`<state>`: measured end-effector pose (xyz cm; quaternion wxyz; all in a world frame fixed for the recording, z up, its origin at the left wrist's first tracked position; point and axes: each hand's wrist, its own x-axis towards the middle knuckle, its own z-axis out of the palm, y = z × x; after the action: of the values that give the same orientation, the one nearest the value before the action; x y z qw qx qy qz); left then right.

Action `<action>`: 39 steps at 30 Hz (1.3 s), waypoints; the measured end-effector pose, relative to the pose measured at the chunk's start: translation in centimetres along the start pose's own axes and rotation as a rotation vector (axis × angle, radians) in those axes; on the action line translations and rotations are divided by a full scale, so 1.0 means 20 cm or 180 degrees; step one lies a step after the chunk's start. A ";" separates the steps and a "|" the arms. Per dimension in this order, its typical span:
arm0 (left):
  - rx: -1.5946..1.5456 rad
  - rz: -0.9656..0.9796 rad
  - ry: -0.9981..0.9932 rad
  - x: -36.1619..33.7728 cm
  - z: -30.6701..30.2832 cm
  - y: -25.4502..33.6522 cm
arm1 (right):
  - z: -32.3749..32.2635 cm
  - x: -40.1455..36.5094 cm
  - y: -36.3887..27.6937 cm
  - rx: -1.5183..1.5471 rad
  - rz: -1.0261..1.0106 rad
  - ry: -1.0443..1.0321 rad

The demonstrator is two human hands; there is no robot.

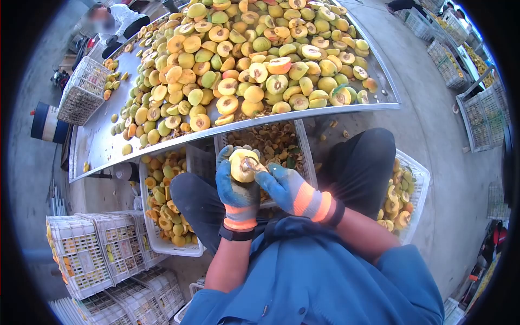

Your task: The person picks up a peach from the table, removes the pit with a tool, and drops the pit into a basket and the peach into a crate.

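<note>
In front of my lap, my left hand (237, 181), in a blue, grey and orange glove, is closed around a yellow peach half (242, 167), its cut face turned up toward my right hand. My right hand (281, 187), gloved alike, has its fingers pinched together at the fruit's brown centre. A small shiny bit shows there, but what those fingers hold is mostly hidden. Just beyond my hands, a metal-edged table (238, 128) bears a large heap of cut peaches (244, 59). Under its edge, a crate (304, 154) contains brown pits and scraps.
White crates of peach halves stand beside my left leg (200, 250) and right leg (421, 187). Stacked crates (89, 254) rise at the lower left. Another crate (82, 92) rests on the table's left end, near another person (122, 21). More crates (482, 116) line the right side.
</note>
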<state>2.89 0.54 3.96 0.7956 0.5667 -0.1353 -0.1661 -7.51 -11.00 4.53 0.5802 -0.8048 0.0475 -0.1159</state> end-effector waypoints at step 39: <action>-0.0094 0.0023 0.0536 -0.10 0.04 -0.19 | -0.03 -0.01 0.11 0.1553 0.1143 -0.1116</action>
<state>0.26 -0.53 0.59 0.8131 0.5663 -0.0674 -0.1170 -7.81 -12.21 2.65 0.7659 -0.6290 0.0588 0.1201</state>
